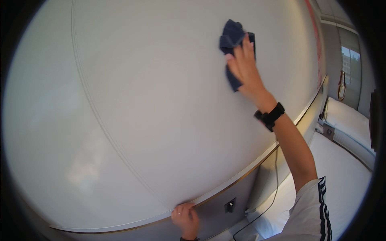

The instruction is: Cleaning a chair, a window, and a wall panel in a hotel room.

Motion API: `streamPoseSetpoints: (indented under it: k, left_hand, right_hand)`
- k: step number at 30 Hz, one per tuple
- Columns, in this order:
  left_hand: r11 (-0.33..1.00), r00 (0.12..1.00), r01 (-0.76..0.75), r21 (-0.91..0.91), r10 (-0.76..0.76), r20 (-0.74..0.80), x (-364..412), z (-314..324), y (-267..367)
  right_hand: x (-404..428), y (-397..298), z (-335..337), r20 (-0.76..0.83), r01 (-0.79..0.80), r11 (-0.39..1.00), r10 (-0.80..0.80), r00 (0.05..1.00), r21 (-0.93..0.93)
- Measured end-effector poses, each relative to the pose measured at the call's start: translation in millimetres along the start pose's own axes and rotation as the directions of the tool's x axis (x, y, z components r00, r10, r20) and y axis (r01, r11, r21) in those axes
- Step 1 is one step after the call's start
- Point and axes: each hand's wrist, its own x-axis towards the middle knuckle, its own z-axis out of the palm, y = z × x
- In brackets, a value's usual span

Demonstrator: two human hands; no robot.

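My right hand [245,66] presses a dark blue cloth [232,36] against a large glossy white panel [156,99]. The cloth is bunched past my fingertips and hangs out beneath my palm. Part of a dark object [252,39] shows behind my fingers; I cannot tell what it is. A black band [273,116] circles my right wrist. Down at the panel's lower edge, my left hand [185,217] curls its fingers over the pale edge trim [217,192]. It wears a ring, and the wrist is cut off by the picture's bottom.
Below the trim, a wall socket [230,205] sits in a grey surface. A thin cable [276,180] hangs past a white-covered bed [334,168]. Farther right are a white pillow [346,116] and a window [350,64]. A fine double seam [99,120] crosses the panel.
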Motion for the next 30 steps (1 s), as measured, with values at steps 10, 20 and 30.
streamPoseSetpoints:
  k: [10, 20, 30]
  left_hand:
    - [0.989, 0.996, 0.033, 0.147, -0.021, -0.082, 0.5, 5.0, 5.4]
    - [1.000, 1.000, -0.001, 0.012, 0.001, -0.022, -5.0, -9.2, 0.9]
    - [0.998, 0.998, -0.060, -0.037, 0.060, 0.023, -8.3, -19.6, -9.7]
  right_hand:
    - [34.6, -139.9, 44.4, -0.070, 0.462, 0.848, -0.461, 0.885, 0.258]
    - [19.5, -64.0, -3.8, 0.170, 0.333, 0.918, -0.371, 0.913, 0.217]
    - [21.4, -110.2, -2.9, 0.205, 0.383, 0.914, -0.404, 0.891, 0.137]
